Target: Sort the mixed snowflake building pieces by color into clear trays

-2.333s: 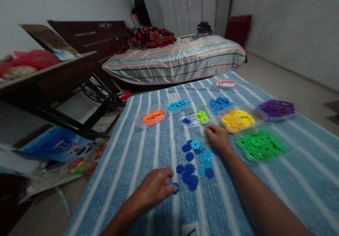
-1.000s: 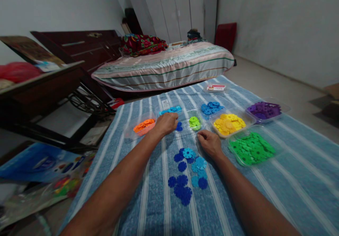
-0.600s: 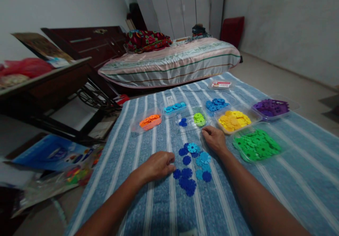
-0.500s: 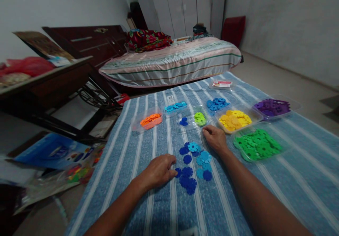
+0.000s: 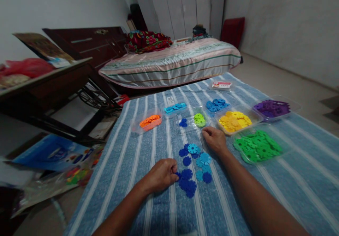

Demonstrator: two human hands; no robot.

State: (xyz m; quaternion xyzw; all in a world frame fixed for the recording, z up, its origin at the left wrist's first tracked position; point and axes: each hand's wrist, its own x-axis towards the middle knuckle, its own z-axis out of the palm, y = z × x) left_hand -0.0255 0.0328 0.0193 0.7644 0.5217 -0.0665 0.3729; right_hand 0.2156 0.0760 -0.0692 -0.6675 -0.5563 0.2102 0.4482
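Note:
My left hand (image 5: 164, 173) is closed, thumb and forefinger pinching the edge of a dark blue snowflake disc (image 5: 179, 175) at the left of the loose pile. Several dark blue discs (image 5: 188, 186) lie just right of it. Beyond and to the right are light blue discs (image 5: 204, 158) mixed with dark blue ones. My right hand (image 5: 215, 139) rests on the cloth with its fingers curled, and no piece shows in it. It is near the clear divided tray (image 5: 189, 126), which holds dark blue discs (image 5: 183, 122) and lime discs (image 5: 199, 120).
Clear tubs hold orange (image 5: 150, 122), light blue (image 5: 175, 108), mid-blue (image 5: 217, 105), yellow (image 5: 235, 121), purple (image 5: 272, 108) and green pieces (image 5: 258, 145). A lidded box (image 5: 221, 85) is at the far edge of the striped cloth (image 5: 119, 179). A bed (image 5: 169, 65) stands beyond.
My left fingers have closed from a looser, parted pose onto the dark blue disc at the pile's left edge. My right hand has stayed in place.

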